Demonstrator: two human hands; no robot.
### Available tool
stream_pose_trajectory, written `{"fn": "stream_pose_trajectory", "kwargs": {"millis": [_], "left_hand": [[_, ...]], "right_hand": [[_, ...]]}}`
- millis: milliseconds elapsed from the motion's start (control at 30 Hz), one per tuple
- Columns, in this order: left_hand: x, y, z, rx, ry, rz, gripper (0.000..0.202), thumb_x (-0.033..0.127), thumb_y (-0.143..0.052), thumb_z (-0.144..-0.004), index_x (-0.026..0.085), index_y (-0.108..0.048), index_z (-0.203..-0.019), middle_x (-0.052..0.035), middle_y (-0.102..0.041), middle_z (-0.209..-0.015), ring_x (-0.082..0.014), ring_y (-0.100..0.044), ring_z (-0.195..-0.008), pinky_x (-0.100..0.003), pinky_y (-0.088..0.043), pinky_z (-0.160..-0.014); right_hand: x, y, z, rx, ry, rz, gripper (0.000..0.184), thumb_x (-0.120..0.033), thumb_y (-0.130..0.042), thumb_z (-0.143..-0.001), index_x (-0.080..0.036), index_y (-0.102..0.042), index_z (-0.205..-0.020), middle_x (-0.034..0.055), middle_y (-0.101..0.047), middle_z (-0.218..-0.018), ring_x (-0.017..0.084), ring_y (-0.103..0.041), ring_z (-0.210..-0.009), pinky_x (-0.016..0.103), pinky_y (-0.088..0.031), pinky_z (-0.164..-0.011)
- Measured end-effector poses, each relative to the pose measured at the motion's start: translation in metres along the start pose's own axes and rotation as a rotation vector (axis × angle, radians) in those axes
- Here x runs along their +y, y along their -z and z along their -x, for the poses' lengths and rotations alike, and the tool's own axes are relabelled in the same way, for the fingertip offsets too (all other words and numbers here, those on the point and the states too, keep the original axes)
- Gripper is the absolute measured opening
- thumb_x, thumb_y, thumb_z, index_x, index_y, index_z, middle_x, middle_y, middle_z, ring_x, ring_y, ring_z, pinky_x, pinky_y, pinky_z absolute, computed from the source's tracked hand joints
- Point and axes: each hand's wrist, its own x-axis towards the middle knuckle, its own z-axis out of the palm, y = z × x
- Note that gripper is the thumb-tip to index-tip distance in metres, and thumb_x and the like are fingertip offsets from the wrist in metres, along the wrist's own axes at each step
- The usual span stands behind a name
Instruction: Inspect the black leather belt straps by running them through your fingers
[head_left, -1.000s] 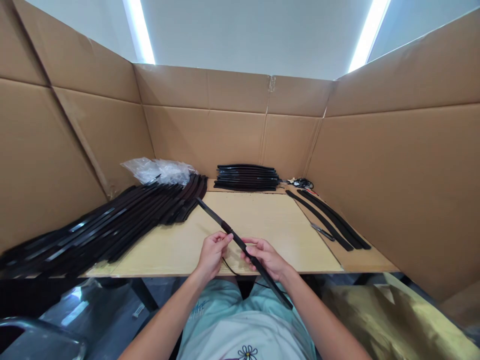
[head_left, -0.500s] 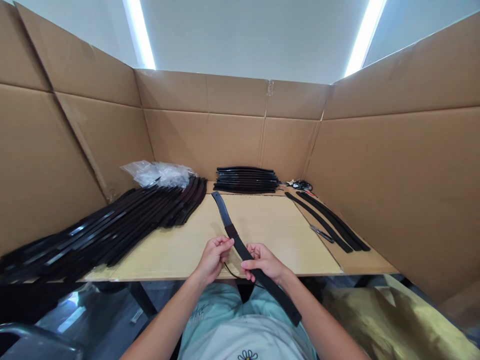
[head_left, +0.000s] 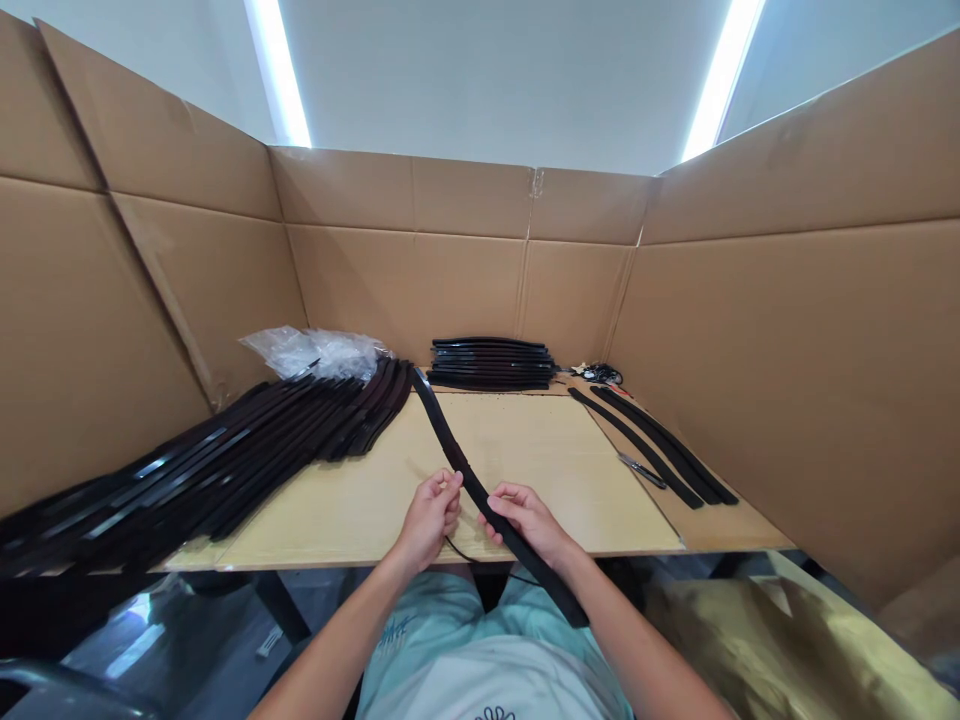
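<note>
A long, curved black strip (head_left: 491, 515) slants across in front of me, its far end over the table and its near end above my lap. My right hand (head_left: 529, 520) is closed around its middle, thumb on top and fingers at the side and beneath. At the strip's left edge, my left hand (head_left: 433, 515) is pinched shut, thumb and forefinger tips touching the edge. A thin black cord (head_left: 466, 550) runs out of the left hand's fingers and passes below the strip. What exactly sits in that pinch is hidden.
Many dark strips (head_left: 300, 430) lie piled at left, beside crumpled clear plastic (head_left: 315, 352). A neat stack of strips (head_left: 491, 365) stands at the back. At right lie several strips (head_left: 667, 440), scissors (head_left: 643, 470) and a cord tangle (head_left: 600, 373). Cardboard walls (head_left: 420, 280) enclose the table.
The strip has rolled in my hands, so its far part shows a narrower face, and its far end has shifted left and away. Both hands keep their hold.
</note>
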Motion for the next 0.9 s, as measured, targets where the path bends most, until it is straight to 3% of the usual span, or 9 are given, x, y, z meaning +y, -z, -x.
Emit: {"fn": "stream_pose_trajectory", "kwargs": {"millis": [300, 567, 700, 900], "left_hand": [[-0.0050, 0.0006, -0.0037, -0.037, 0.021, -0.062, 0.048, 0.056, -0.069, -0.065, 0.021, -0.037, -0.064, 0.0128, -0.029, -0.045, -0.0014, -0.015, -0.033, -0.015, -0.008, -0.033], [-0.0029, 0.0014, -0.0003, -0.050, -0.007, -0.151, 0.052, 0.059, -0.074, -0.056, 0.018, -0.041, -0.057, 0.0126, -0.022, -0.044, -0.0020, -0.012, -0.038, -0.019, -0.005, -0.036], [-0.0033, 0.0009, -0.0002, -0.029, 0.018, -0.129, 0.054, 0.059, -0.075, -0.053, 0.019, -0.038, -0.054, 0.0128, -0.021, -0.044, -0.0018, -0.011, -0.038, -0.019, -0.005, -0.037], [-0.0043, 0.0005, 0.0002, -0.015, 0.018, -0.156, 0.056, 0.060, -0.074, -0.053, 0.019, -0.037, -0.053, 0.0125, -0.022, -0.043, -0.0015, -0.013, -0.037, -0.017, -0.008, -0.036]], "right_hand": [[0.0038, 0.0087, -0.0047, -0.047, -0.074, -0.075, 0.050, -0.041, -0.079, -0.058, -0.016, -0.058, -0.097, 0.0007, -0.065, -0.063, 0.010, -0.054, -0.046, 0.015, -0.030, -0.035], [0.0004, 0.0036, 0.0002, -0.065, -0.048, 0.035, 0.039, -0.037, -0.079, -0.060, -0.011, -0.064, -0.083, -0.0060, -0.055, -0.051, 0.003, -0.039, -0.034, 0.015, -0.027, -0.028], [0.0023, 0.0034, -0.0004, -0.075, -0.034, 0.054, 0.040, -0.038, -0.081, -0.057, -0.013, -0.058, -0.078, -0.0081, -0.053, -0.046, 0.003, -0.038, -0.030, 0.015, -0.029, -0.027], [0.0019, 0.0001, 0.0020, -0.116, 0.000, -0.010, 0.047, -0.040, -0.079, -0.060, -0.021, -0.040, -0.078, -0.0017, -0.067, -0.060, 0.006, -0.046, -0.031, 0.014, -0.028, -0.028]]}}
